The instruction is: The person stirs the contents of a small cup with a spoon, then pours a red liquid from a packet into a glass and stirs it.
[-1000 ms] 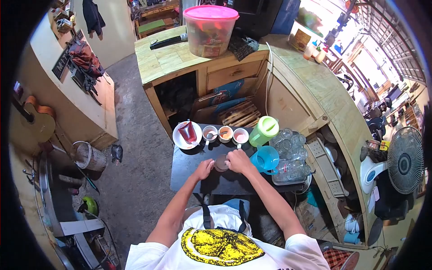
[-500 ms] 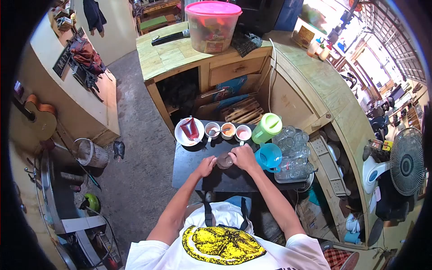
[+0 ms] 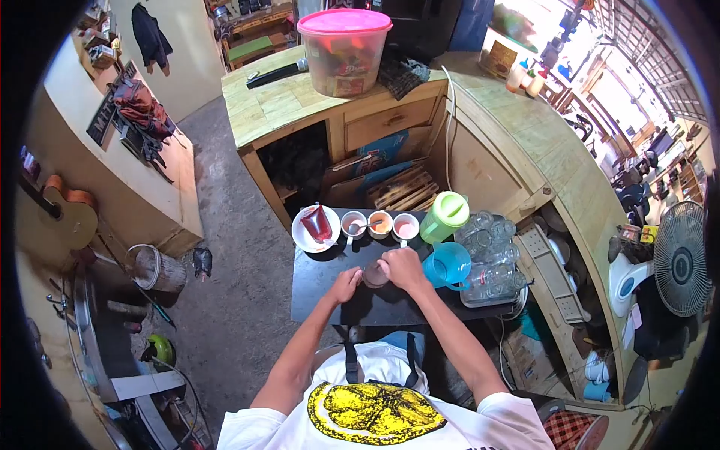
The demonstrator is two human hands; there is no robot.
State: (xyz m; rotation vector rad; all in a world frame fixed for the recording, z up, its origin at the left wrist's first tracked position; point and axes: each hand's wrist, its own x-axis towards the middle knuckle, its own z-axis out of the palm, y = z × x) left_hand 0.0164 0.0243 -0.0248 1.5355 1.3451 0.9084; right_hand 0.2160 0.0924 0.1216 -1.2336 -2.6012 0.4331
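Over the dark table [image 3: 315, 296], my left hand [image 3: 346, 285] is closed at the left side of a round, clear glass-like vessel [image 3: 374, 276]. Closed at its upper right side is my right hand [image 3: 401, 267]. Behind my hands stand a white bowl with a red packet [image 3: 316, 223] and three cups: one with a spoon [image 3: 353, 224], an orange one [image 3: 380, 223] and a pink one [image 3: 405, 226]. To the right are a green lidded pitcher [image 3: 445, 216] and a blue pitcher [image 3: 448, 265].
Clear glasses [image 3: 491, 259] crowd a tray at the table's right end. A wooden counter [image 3: 262, 105] behind carries a pink-lidded tub [image 3: 344, 52]. A fan [image 3: 679, 259] stands far right, and a bucket [image 3: 156, 268] is on the floor at left.
Both hands stay at the vessel, with only a slight shift. The table and the things on it appear slightly lower in the view, while the counter and tub have shifted a little left.
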